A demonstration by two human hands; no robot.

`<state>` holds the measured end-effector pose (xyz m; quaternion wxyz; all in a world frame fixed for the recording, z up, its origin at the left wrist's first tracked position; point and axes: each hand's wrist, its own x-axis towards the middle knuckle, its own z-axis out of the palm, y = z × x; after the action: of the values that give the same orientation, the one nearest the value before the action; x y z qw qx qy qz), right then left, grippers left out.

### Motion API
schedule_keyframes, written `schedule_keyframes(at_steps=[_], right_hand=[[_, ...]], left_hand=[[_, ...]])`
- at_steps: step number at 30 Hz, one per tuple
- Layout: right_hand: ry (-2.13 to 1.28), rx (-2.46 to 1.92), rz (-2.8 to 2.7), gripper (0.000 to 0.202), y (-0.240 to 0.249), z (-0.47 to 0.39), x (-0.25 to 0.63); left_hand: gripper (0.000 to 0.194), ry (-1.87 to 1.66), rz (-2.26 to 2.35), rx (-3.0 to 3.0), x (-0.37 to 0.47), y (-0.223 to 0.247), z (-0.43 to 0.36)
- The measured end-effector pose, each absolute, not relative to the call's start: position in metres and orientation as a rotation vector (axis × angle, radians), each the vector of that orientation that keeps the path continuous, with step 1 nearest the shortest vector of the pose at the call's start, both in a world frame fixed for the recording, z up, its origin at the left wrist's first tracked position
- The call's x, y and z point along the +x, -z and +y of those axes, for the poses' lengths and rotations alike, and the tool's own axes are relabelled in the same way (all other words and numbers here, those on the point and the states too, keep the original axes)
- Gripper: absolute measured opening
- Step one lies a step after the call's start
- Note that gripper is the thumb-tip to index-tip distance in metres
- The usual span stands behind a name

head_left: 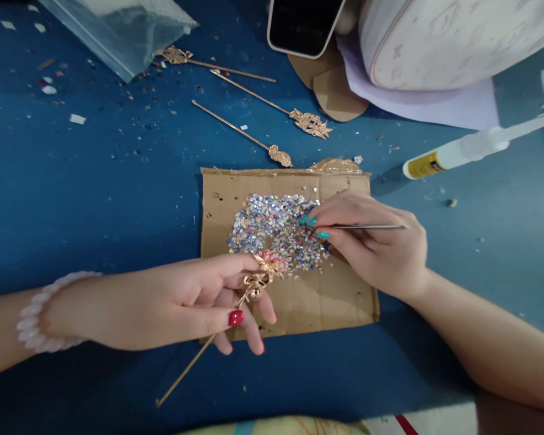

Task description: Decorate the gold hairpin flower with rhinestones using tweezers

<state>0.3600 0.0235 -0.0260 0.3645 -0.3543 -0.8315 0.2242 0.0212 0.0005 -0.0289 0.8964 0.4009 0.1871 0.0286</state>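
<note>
My left hand (pixel 194 302) grips a gold hairpin (pixel 257 281) between thumb and fingers. Its ornate head, with flower and butterfly shapes and some pink stones, lies over the lower edge of a pile of small rhinestones (pixel 263 220). The bare shank slants down to the left, past my palm. My right hand (pixel 372 238) pinches thin metal tweezers (pixel 372 227), fingertips at the right side of the pile; the tips are hard to make out among the stones. Blue, clear and pink stones are spread over a flat cardboard piece (pixel 317 308).
Several more gold hairpins lie beyond the cardboard, including one (pixel 310 122) and another (pixel 278 155). A glue bottle (pixel 453 151) lies at right. Behind are a plastic bag (pixel 127 36), a phone (pixel 303 24), cardboard ovals (pixel 340 96) and a pale case (pixel 453 42). Scraps dot the blue table (pixel 95 211).
</note>
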Motion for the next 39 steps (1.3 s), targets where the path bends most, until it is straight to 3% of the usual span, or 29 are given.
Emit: schedule_keyframes(at_steps=[21,27,34,39], right_hand=[[-0.543,-0.852,-2.153,0.027,0.027,0.021,0.360],[-0.565,-0.796,-2.159,0.030,0.025,0.022,0.361],[-0.679,-0.702,-2.253,0.016,0.014,0.010,0.359],[-0.725,-0.576,-2.354,0.013,0.009,0.000,0.358]], left_hand=[[0.051,-0.013,0.443,0.834,0.027,0.019,0.005],[0.045,0.012,0.467,0.835,0.030,0.015,0.007],[0.033,-0.082,0.562,0.687,0.026,0.010,0.006],[0.040,-0.112,0.601,0.672,0.027,0.007,0.008]])
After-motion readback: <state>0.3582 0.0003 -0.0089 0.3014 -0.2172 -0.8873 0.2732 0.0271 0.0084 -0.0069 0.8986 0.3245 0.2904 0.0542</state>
